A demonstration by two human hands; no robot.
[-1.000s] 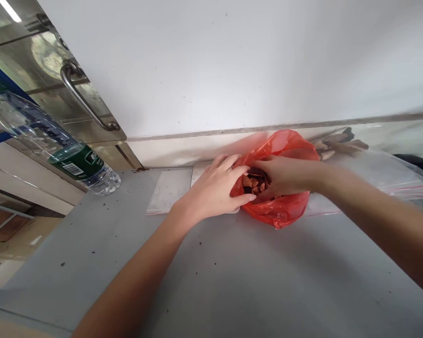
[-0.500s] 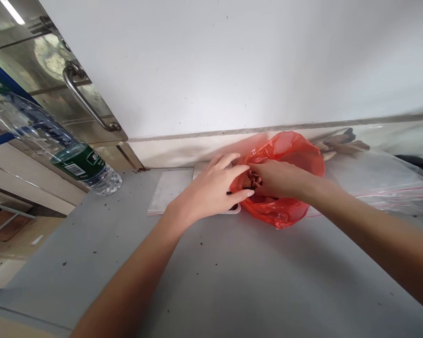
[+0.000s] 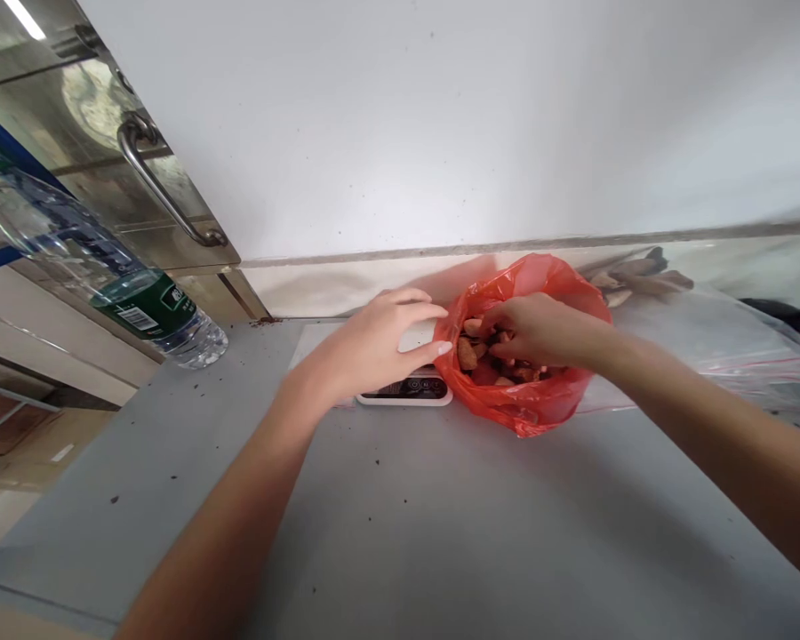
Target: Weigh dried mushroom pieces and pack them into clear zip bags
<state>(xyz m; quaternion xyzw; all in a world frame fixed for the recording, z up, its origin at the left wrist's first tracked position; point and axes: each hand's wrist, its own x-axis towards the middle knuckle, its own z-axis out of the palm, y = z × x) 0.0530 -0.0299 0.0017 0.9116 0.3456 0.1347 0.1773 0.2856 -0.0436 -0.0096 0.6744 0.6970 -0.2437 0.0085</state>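
An open red plastic bag [image 3: 540,404] sits on the grey table near the wall, with brown and reddish pieces [image 3: 468,353] showing inside. My right hand [image 3: 537,329] reaches into the bag's mouth, fingers curled over the pieces; what they grip is hidden. My left hand [image 3: 373,342] hovers just left of the bag, fingers spread, thumb tip touching the bag's rim. Under that hand lies a small white digital scale [image 3: 406,389] with a dark display strip.
A clear water bottle with a green label [image 3: 140,307] lies at the table's back left. Clear zip bags [image 3: 720,347] spread to the right of the red bag, with dried brown pieces [image 3: 633,271] behind. A steel door with a handle [image 3: 160,191] stands at left.
My left hand has let go of the bag's edge and drawn back to the left, uncovering the scale's display. My right hand has shifted slightly deeper into the bag.
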